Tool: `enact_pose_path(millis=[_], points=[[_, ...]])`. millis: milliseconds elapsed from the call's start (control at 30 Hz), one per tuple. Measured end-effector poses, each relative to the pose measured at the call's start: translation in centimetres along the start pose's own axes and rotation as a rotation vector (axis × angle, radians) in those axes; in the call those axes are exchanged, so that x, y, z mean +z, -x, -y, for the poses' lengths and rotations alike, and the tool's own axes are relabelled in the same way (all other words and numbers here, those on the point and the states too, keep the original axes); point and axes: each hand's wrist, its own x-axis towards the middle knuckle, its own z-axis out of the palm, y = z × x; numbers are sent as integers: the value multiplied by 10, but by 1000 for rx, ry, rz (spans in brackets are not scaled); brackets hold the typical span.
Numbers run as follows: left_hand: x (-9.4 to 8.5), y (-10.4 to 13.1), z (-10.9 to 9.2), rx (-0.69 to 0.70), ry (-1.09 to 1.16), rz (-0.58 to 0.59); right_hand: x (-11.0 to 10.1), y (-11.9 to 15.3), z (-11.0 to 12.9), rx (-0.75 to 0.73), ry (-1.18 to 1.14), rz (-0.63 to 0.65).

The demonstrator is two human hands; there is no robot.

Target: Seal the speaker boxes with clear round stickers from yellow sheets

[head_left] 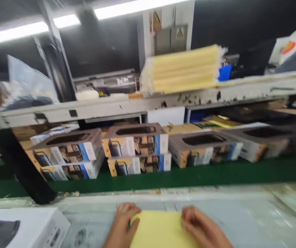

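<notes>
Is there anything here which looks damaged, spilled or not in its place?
Only the shelf edge stands out: dark patches interrupt its pale front, so it looks worn or dirty; blur hides which. I see no spill, and the yellow sheet between left hand and right hand shows no visible tear.

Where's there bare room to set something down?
Widest: the table right of the right hand, though blurred. A smaller patch lies between the white box and left hand. A bare green strip borders the printed boxes. It's crowded around the yellow sheet and along the boxes.
</notes>
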Motion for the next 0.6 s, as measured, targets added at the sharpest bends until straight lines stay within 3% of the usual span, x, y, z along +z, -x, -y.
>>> enact_pose_path(millis=[133, 233, 400, 600], points=[[-7, -10, -5, -63, 48, 105, -27, -5, 7, 342, -904, -197], [0, -17, 2, -41, 20, 129, -49, -10, 7, 369, -1275, -258], [1, -19, 8, 1, -66, 129, -66, -6, 9, 240, -1464, -202], [3, -24, 9, -1, -118, 133, -78, -4, 7, 165, -1433, -142]])
